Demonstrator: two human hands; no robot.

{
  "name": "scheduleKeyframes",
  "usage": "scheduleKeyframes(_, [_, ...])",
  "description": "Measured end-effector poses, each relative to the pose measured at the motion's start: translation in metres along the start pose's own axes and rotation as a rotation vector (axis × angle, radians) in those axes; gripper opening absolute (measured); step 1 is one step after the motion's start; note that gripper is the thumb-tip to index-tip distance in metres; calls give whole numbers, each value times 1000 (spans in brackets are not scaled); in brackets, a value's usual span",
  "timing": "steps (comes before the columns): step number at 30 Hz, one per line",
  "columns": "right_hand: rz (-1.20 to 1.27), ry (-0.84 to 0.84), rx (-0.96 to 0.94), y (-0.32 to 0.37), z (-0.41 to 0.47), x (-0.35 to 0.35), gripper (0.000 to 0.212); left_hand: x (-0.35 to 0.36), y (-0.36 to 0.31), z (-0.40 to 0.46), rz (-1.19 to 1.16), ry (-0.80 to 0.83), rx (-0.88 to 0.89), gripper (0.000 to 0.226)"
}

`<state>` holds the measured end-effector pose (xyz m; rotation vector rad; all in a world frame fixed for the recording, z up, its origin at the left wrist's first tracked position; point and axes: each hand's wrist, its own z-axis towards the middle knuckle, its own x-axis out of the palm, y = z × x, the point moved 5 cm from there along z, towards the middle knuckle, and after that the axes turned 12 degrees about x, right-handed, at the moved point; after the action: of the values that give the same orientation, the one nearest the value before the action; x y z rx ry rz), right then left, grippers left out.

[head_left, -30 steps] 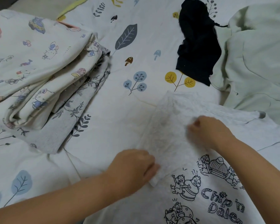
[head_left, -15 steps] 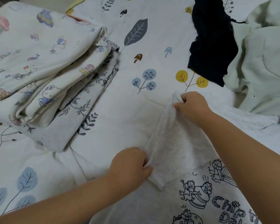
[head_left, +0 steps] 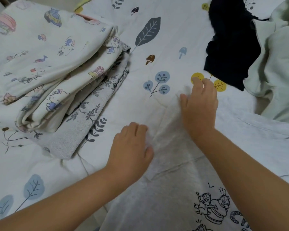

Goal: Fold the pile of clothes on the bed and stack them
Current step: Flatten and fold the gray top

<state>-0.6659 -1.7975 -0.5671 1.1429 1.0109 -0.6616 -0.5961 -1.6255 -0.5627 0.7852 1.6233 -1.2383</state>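
item: white printed shirt (head_left: 182, 197), spread on the bed (head_left: 157, 52) near the viewer. step: laying its sleeve flat; next, a judged fold inward. left hand (head_left: 130, 147) rests on the sleeve edge, fingers loosely curled, grip unclear; right hand (head_left: 198, 104) pressing it, fingers spread. left of shirt: folded stack (head_left: 48, 72). beyond shirt: dark garment (head_left: 232, 52), pale green garment (head_left: 277, 64).

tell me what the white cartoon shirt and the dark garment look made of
Shirt: seems a soft cotton-type knit, matte, with a faintly fuzzy, heathered surface and black line-drawn print; it creases softly under the hands. Dark garment: looks like a matte navy or black knit, possibly cotton jersey, lying limp and crumpled; too dark to see the weave, so that is a guess.
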Motion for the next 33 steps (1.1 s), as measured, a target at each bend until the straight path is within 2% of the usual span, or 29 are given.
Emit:
scheduleKeyframes(2, [15,-28,-142,1,-23,-2,52,2,-17,9,62,-102,154,48])
scheduleKeyframes(3, [-27,51,-205,-2,-33,4,53,8,-23,12,98,-73,204,53])
scheduleKeyframes(5, [-212,295,-263,-16,-47,25,57,29,-29,17,182,104,264,61])
scheduleKeyframes(7, [-343,407,-234,-36,-49,41,57,54,-23,17,245,270,316,67])
scheduleKeyframes(9, [-366,410,-214,-43,-44,47,57,68,-14,19,239,330,317,66])
scheduleKeyframes(12, [-361,441,-230,-40,-44,46,58,71,-13,19,265,306,322,66])
scheduleKeyframes(15, [-292,493,-203,-40,-48,30,58,63,-15,18,192,293,304,70])
scheduleKeyframes(17, [-222,472,-152,-44,-54,9,56,54,-17,18,119,280,262,68])
scheduleKeyframes(21, [-125,413,-69,-63,-80,-34,44,28,-29,12,44,203,230,57])
scheduleKeyframes(24, [-87,375,-18,-85,-103,-59,30,17,-42,4,33,94,286,48])
scheduleKeyframes(28, [-104,344,60,-117,-137,-89,22,15,-67,-12,40,129,367,40])
scheduleKeyframes(33, [-170,392,143,-160,-187,-115,24,21,-94,-43,-35,195,370,28])
